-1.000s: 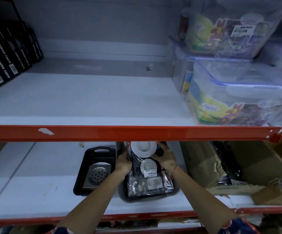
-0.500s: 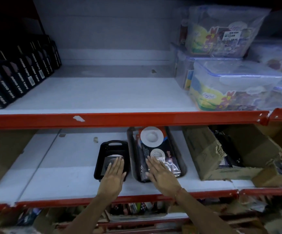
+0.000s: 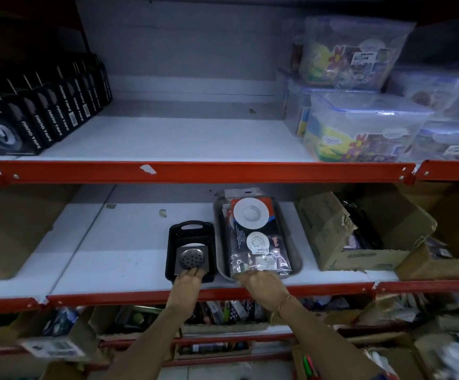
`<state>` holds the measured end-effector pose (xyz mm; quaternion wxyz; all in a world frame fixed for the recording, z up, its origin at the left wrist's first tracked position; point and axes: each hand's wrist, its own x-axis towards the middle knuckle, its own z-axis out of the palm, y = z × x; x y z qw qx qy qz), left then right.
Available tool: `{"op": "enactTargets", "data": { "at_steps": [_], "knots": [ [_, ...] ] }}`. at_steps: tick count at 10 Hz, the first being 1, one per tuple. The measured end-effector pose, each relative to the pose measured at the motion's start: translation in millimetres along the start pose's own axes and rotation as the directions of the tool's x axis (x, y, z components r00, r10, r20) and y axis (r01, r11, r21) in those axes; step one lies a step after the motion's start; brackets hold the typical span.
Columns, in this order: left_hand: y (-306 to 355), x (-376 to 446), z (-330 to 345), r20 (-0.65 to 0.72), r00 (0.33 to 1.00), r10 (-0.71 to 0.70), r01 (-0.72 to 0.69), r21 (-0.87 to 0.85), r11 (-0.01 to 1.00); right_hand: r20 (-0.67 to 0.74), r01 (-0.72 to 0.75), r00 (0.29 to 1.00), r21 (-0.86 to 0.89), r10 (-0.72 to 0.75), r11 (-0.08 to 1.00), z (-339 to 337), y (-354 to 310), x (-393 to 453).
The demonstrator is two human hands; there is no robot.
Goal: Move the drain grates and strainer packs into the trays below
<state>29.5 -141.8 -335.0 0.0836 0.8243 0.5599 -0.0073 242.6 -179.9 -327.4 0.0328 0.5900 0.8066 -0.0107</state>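
A small black tray [image 3: 190, 228] on the lower shelf holds a square steel drain grate [image 3: 192, 258] with a round perforated centre. Right beside it, a grey tray [image 3: 296, 259] carries a stack of strainer packs [image 3: 253, 231], white round strainers in clear bags. My left hand [image 3: 188, 282] rests at the black tray's front edge with its fingers curled over the rim. My right hand [image 3: 264, 286] has its fingers curled on the grey tray's front rim, just under the packs.
A red shelf beam [image 3: 195, 171] runs just above the trays. A torn cardboard box [image 3: 360, 242] stands right of the grey tray, with more cardboard [image 3: 11, 237] at far left. On the upper shelf are black tape boxes [image 3: 44, 116] and plastic containers [image 3: 360, 127].
Both hands have drawn back from deep inside the shelf, letting go of the strainer packs, passing flat over the trays and ending curled on the trays' front rims. The view has pulled back and up.
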Motion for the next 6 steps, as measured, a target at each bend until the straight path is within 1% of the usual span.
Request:
{"op": "enactTargets", "data": {
  "at_steps": [1, 4, 5, 6],
  "knots": [
    [3, -12, 1, 0.005, 1.000, 0.026, -0.026, -0.013, 1.000, -0.001, 0.013, 1.000, -0.022, -0.013, 1.000, 4, -3, -5],
    [10, -39, -3, -0.021, 0.997, 0.073, -0.072, 0.040, 0.997, -0.007, 0.029, 1.000, 0.010, -0.029, 1.000, -7, -20, -25],
    [13, -45, -7, -0.241, 0.964, 0.115, -0.107, 0.046, 0.993, -0.116, 0.030, 0.993, 0.028, -0.027, 0.999, -19, -23, -27],
    [18, -45, -30, -0.428, 0.881, 0.203, -0.163, 0.128, 0.978, -0.360, 0.017, 0.933, 0.049, 0.002, 0.999, -39, -22, -18]
  ]
}}
